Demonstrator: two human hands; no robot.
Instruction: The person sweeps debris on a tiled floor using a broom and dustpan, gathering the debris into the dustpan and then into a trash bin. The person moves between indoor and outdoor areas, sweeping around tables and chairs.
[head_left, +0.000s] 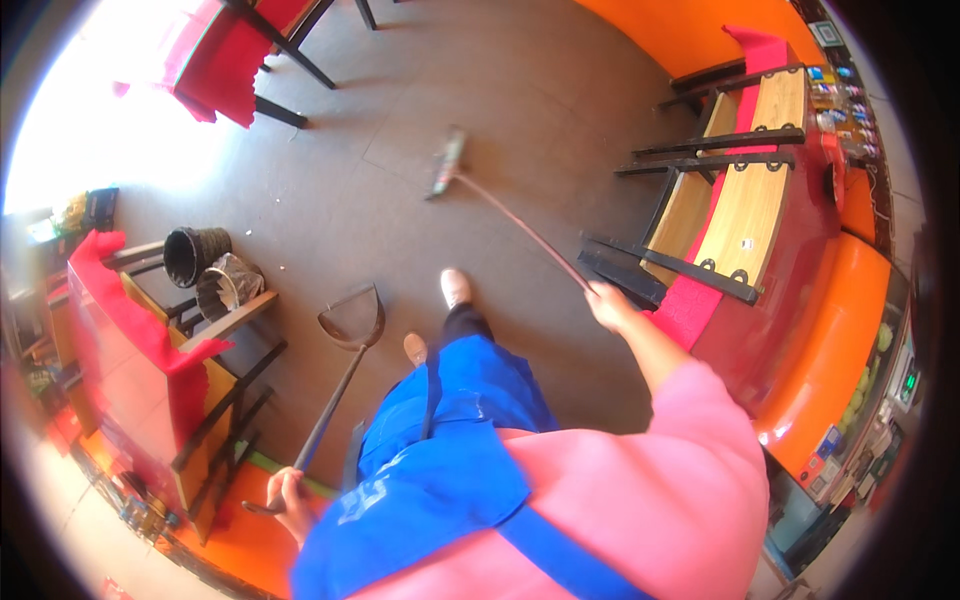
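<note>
My left hand (289, 501) grips the hooked handle end of a long-handled dustpan (364, 319), whose pan is low by the floor to the left of my feet. In my right hand (609, 306) is the upper part of a thin reddish pole belonging to a floor broom (448, 166). The broom's narrow head is ahead of me, over the dark floor (525, 97), and looks blurred. Whether its bristles touch the floor I cannot tell. A pale shoe (454, 287) and a brown-looking shoe (415, 349) show below my blue apron (457, 390).
Upturned wooden stools (739, 217) rest on a red-covered table (795, 225) at right, beside an orange bench (821, 352). Two bins, a black one (196, 255) and a lined one (229, 285), stand near the left table (120, 360). White scraps (282, 268) dot the floor. Another table (217, 82) is at upper left.
</note>
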